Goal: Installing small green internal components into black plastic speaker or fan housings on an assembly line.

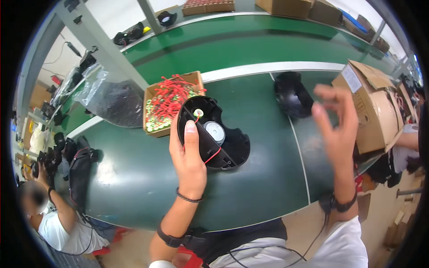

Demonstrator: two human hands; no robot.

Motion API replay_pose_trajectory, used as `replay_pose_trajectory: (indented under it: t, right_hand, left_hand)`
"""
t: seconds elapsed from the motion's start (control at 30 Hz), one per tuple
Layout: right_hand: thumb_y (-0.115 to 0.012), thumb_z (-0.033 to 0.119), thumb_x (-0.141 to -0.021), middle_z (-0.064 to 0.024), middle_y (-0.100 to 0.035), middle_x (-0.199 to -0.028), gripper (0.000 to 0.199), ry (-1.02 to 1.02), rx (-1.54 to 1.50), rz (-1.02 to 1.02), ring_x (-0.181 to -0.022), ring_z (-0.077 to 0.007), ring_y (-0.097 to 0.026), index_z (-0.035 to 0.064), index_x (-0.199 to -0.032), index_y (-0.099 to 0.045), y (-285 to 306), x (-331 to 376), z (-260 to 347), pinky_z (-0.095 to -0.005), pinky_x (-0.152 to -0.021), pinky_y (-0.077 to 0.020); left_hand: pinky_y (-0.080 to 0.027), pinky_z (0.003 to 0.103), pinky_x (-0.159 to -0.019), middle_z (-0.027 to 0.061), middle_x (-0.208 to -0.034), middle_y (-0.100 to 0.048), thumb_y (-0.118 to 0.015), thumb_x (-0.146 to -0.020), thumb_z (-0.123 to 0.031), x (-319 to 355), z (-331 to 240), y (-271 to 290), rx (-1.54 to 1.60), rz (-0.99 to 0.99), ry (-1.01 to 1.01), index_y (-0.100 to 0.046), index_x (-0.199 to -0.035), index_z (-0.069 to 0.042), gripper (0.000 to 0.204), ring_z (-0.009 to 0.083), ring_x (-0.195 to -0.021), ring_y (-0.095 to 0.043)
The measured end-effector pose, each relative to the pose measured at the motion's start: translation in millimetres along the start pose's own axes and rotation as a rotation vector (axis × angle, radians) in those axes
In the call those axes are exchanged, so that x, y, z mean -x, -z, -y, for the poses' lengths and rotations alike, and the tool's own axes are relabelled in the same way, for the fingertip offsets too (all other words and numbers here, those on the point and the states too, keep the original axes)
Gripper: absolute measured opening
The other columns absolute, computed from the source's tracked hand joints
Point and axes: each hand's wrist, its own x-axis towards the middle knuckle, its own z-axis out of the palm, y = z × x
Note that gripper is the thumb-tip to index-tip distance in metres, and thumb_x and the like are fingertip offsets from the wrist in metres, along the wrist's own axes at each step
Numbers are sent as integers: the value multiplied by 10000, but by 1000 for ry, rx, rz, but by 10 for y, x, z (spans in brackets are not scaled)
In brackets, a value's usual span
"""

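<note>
Your left hand (187, 156) reaches forward from the near edge, fingers curled in a closed grip, thumb pressed flat on top. Your right hand (337, 120) is raised at right, fingers spread loosely, holding nothing, slightly blurred.

Your left hand (187, 156) holds the round housing (213, 133) over the workbench (250, 187), directly in front of you. In the housing sit 2 discs, the smaller (198, 113) behind the larger (215, 131). Just left of and behind the housing stands an open carton of wired parts (169, 103), with a plastic bag (107, 96) to its left. Your right hand (336, 129) hangs to the housing's right, in front of another housing (292, 94). A cardboard box (375, 107) stands at the far right.
</note>
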Motion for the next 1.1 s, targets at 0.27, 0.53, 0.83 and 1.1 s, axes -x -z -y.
replay_pose_trajectory:
  t: [0.27,0.53,0.83,1.1]
  right_hand:
    - [-780,236,-912,-249,-542,-1391,784,-472,-167,544,-1237,-272,-582,73,-1569,-384,-27,-398,-793,-386,-1032,-471]
    - [-678,170,-873,-302,-528,-1192,637,-12,301,589,-955,-516,-634,74,-1464,-459,-193,-137,58,-539,-872,-543]
    - [-658,255,-987,-220,-605,-1215,425,-50,-60,628,-999,-360,-664,-5,-1321,-622,-443,-34,108,-420,-881,-542]
    - [-697,37,-938,-109,-651,-1195,296,-385,-809,404,-1113,-158,-624,-12,-1207,-583,-921,244,-156,-319,-980,-499]
  left_hand:
    - [-531,364,-943,185,-1115,-740,-612,-1029,-293,26,-62,-138,-557,312,-15,-581,-1344,-11,425,276,-1026,-727]
    - [-530,415,-851,243,-1006,-726,-595,-1000,-312,-206,-205,-293,-843,443,137,-606,-1274,-31,392,377,-911,-720]
    - [-493,334,-989,165,-1143,-713,-593,-985,-132,-286,68,-272,-410,494,194,-611,-1348,-4,386,229,-1080,-670]
    - [-504,326,-972,169,-1132,-714,-576,-953,-83,-223,91,-281,-359,487,187,-628,-1290,23,357,216,-1048,-677]
